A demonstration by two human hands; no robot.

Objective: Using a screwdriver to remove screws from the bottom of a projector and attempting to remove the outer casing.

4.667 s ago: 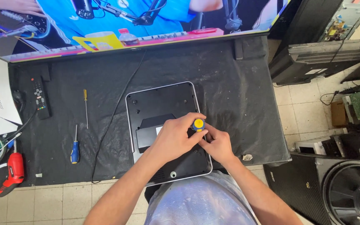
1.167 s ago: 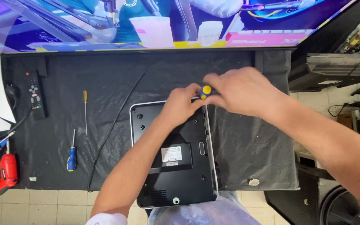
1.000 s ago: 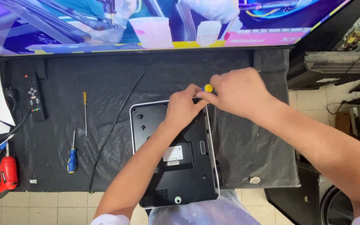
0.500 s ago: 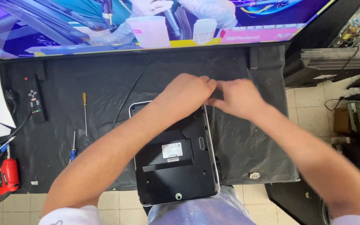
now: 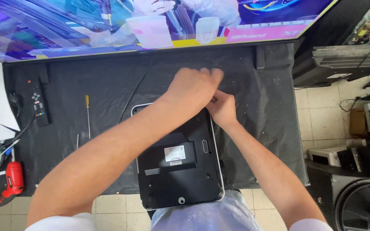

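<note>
Head view: black device with a pale rim (image 5: pixel 180 171) lies back-side up on the black mat (image 5: pixel 258 128), its near end at the table's front edge and its far end under the hands. Left hand (image 5: pixel 193 87) is curled into a loose fist over the device's far right corner; whether it pinches anything I cannot tell. Right hand (image 5: pixel 222 109) sits just beside it, touching, fingers bent in under the left; its grip is hidden. On the mat to the left: thin yellow-handled screwdriver (image 5: pixel 87 113), remote control (image 5: pixel 37 102), red power screwdriver (image 5: pixel 11 183). Large lit screen (image 5: pixel 108 25) stands behind the mat.
</note>
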